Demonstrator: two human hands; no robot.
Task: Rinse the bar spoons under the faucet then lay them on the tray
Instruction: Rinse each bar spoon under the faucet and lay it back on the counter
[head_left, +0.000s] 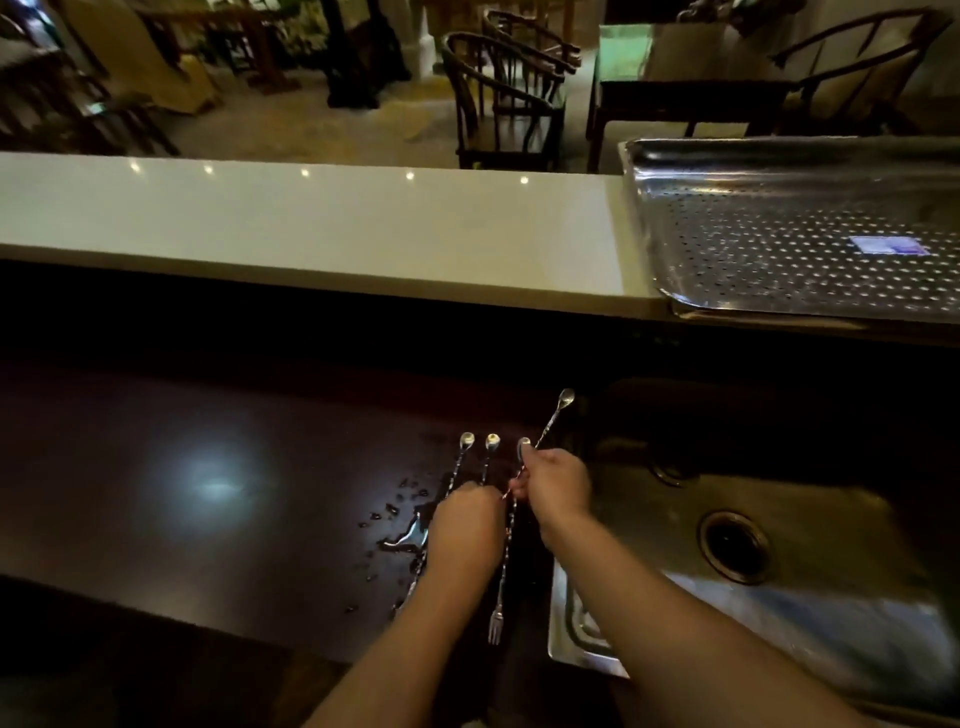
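Several long twisted bar spoons lie side by side on the dark wet counter (234, 483), bowls pointing away; two bowls (467, 439) (492, 441) show beyond my left hand (465, 525), which rests closed over their stems. A third spoon (505, 561) lies between my hands, its fork end near the counter's front edge. My right hand (556, 488) grips a fourth bar spoon (558, 410) by its stem, lifted and tilted with its bowl up toward the sink. The perforated steel tray (675, 218) sits on the raised white ledge at the upper right.
A steel sink (810, 613) with a round drain (735, 545) lies right of the spoons; no faucet is visible. Water drops spread on the counter left of my left hand. The white ledge (311, 223) runs across the back. Chairs and tables stand beyond it.
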